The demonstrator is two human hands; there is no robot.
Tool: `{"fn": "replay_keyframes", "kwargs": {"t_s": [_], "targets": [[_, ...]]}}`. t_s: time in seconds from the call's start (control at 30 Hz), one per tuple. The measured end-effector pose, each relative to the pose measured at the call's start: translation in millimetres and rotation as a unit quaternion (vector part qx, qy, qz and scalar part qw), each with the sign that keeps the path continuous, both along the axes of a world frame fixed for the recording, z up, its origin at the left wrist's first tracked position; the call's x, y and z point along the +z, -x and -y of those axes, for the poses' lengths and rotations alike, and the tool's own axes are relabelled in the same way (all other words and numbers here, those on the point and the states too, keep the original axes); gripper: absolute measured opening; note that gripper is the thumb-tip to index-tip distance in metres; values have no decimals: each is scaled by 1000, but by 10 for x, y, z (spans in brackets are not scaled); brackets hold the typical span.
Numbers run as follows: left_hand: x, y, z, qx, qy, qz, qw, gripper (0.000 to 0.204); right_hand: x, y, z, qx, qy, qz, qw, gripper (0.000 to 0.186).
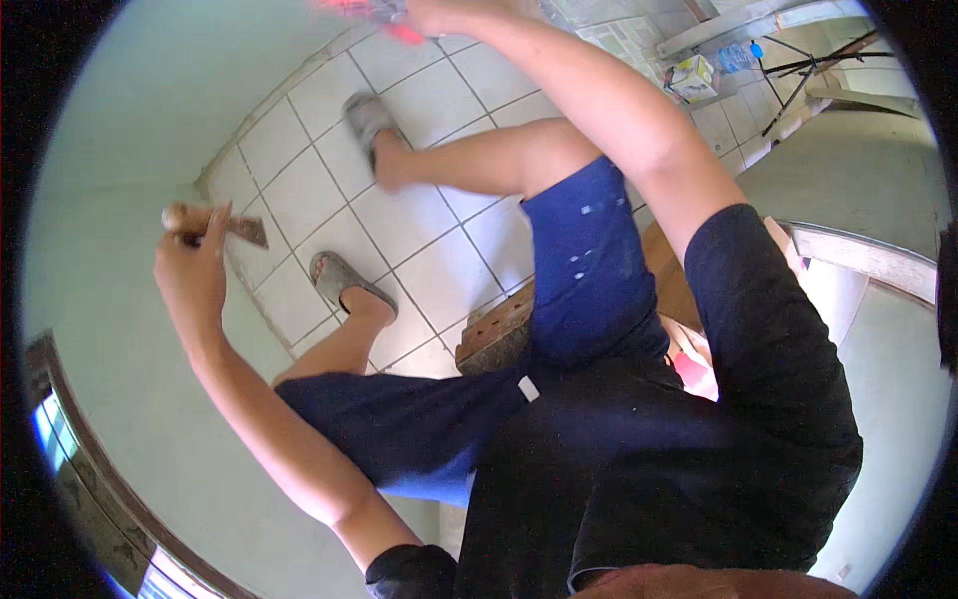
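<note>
Gripping: left hand [192,285], fingers closed round wooden-handled putty knife [246,231], held before pale-green wall [120,270] | right hand [439,16], blurred, fingers round red-and-grey tool [402,33] at upper edge | grey slippers [342,278] on white floor tiles [404,215] | water bottle [736,57] beside box [692,78], far right

White square tiles with dark joints cover the floor [399,222]. Toward the upper right are a white-and-yellow box [692,79] and, just beside it, a clear bottle [736,58] with a blue cap. Next to the bottle stands a thin-legged black stand [796,70], near pale bars [760,28]. A brown wooden block [494,337] has small holes. At lower left, a brown frame [108,467] edges a bright window [56,431].
</note>
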State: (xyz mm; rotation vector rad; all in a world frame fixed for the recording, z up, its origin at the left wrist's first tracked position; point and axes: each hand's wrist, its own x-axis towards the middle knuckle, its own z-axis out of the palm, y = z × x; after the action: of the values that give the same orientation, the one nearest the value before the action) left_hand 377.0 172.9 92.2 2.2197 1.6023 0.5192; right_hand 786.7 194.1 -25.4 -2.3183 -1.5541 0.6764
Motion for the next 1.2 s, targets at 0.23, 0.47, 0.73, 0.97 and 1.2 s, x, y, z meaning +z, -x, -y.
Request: {"fn": "replay_keyframes", "kwargs": {"t_s": [0.23, 0.47, 0.73, 0.97, 1.2], "targets": [[-196, 171, 155, 22, 66, 22, 997, 31, -773, -924, 514, -89, -281, 347, 890, 28], [-189, 189, 129, 94, 156, 26, 983, 18, -2513, -1550, -189, -24, -96, 291, 952, 28], [-192, -158, 32, 94, 171, 4, 981, 15, -3359, -1410, 933, -39, 57, 212, 975, 26], [-204, -496, 30, 24, 181, -7, 983, 17, -2812, -564, 2832, -95, 180, 168, 965, 24], [-227, -706, 9, 22, 154, -1, 988, 16, -2486, -1150, 1467, -35, -25, 237, 971, 21]]}}
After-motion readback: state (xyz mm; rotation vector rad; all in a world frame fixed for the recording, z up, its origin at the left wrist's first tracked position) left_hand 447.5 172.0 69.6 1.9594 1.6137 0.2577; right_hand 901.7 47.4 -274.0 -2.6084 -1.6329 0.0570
